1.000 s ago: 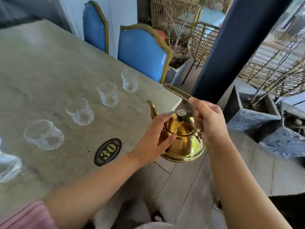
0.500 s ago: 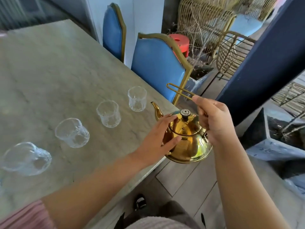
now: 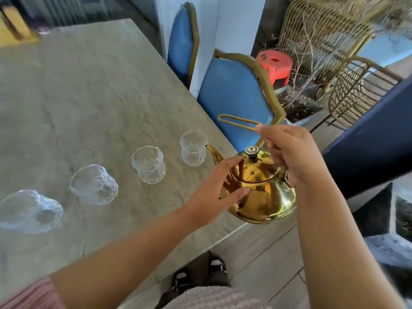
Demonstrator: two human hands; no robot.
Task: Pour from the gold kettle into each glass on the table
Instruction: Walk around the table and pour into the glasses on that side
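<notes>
The gold kettle [image 3: 260, 192] hangs at the table's right edge, its spout beside the nearest glass [image 3: 192, 148]. My right hand [image 3: 289, 152] grips the kettle's wire handle from above. My left hand [image 3: 217, 188] lies with straight fingers against the kettle's left side, fingertips at the lid's rim. Several clear empty glasses stand in a diagonal row on the stone table [image 3: 89, 97]: a second [image 3: 148, 165], a third [image 3: 93, 185], and one more [image 3: 30, 211] at the left edge.
Two blue chairs with gold frames [image 3: 234, 97] stand against the table's far side. A dark blue post [image 3: 367, 139] rises at the right. Behind are a red stool [image 3: 274, 65], wicker chairs and stone planters. My sandalled feet show below the table edge.
The kettle has come up and leftward over the table edge, its spout now close to the nearest glass. The view has swung right, so the glasses sit further left. Both hands keep their hold.
</notes>
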